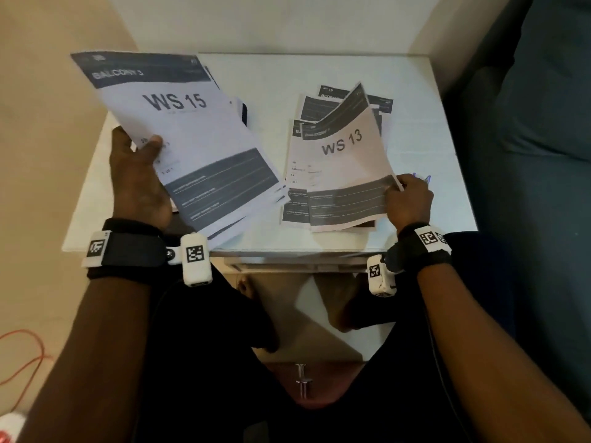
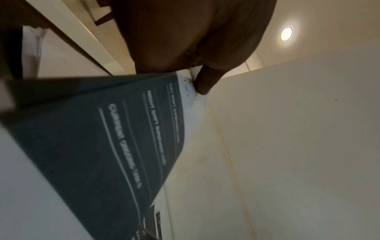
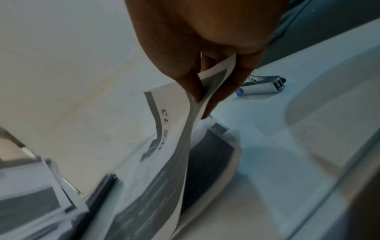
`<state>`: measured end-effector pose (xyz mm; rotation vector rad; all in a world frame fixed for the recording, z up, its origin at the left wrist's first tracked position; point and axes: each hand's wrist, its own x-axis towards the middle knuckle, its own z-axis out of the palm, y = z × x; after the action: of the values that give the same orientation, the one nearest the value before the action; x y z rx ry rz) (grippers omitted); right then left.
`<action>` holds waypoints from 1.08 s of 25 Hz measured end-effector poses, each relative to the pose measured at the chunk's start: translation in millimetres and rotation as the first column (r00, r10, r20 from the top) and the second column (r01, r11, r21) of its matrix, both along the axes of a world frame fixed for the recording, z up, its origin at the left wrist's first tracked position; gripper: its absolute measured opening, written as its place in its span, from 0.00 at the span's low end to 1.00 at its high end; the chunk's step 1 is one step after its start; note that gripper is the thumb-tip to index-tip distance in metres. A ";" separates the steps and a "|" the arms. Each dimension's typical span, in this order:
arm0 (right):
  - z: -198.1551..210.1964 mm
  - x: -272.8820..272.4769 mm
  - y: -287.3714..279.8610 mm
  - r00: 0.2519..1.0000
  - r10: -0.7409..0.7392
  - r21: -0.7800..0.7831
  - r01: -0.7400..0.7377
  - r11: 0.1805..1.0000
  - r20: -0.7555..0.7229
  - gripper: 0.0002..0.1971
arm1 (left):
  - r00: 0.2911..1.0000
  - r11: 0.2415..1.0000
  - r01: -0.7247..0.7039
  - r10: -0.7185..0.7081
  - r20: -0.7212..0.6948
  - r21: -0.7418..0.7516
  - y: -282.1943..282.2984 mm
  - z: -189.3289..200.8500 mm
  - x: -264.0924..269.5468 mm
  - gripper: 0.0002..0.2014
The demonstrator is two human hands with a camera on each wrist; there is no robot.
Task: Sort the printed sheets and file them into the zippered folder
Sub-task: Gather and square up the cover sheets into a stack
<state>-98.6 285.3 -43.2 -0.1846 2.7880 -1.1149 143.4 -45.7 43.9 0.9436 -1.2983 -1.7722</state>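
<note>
— Sheets first: from the head view, where do the printed sheets stand?

— Split in two. The left hand (image 1: 137, 174) grips a fanned stack (image 1: 192, 148) topped by "WS 15", thumb pressed on its face, raised over the left side of the white table (image 1: 271, 75). The right hand (image 1: 407, 199) pinches the near corner of the "WS 13" sheet (image 1: 345, 161), which curls up off a loose pile (image 1: 319, 123) on the table.

— And the zippered folder?

— Only a dark edge (image 1: 244, 113) peeks from behind the held stack; whether that is the folder cannot be told.

— The left wrist view?

— One fingertip (image 2: 203, 82) lies against the sheet's white margin, above the dark printed band (image 2: 102, 138). A ceiling light (image 2: 286, 33) glows above.

— The right wrist view?

— Thumb and fingers (image 3: 232, 84) clamp the bent corner of WS 13, with the pile beneath. A stapler (image 3: 265, 85) lies farther off on the table.

— So how far along?

— Sorting looks mid-way, judging by the two groups; nothing appears filed, so the filing is still to do.
</note>
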 end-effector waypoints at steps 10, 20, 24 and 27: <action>53.1 7.3 8.8 0.999 -0.002 -0.598 0.022 0.801 0.034 0.07 | 0.999 0.936 0.025 -0.037 0.029 0.352 38.2 -42.2 -29.3 0.16; -7.3 69.3 -56.1 0.938 0.332 -0.334 -0.283 0.899 0.101 0.07 | 0.996 0.913 0.041 -0.070 0.056 0.407 27.4 -70.3 -26.2 0.16; -12.9 77.9 -68.8 0.928 0.347 -0.347 -0.285 0.894 0.132 0.04 | 0.991 0.927 0.076 -0.112 0.076 0.368 26.4 -75.1 -25.8 0.16; -15.5 78.9 -74.4 0.924 0.350 -0.361 -0.277 0.890 0.152 0.03 | 0.988 0.937 0.094 -0.128 0.081 0.337 28.1 -77.3 -26.2 0.17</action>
<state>-19.6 210.9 -58.7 -0.5018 2.2601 -1.4132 117.1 -17.6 -33.4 1.1791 -1.1521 -2.1003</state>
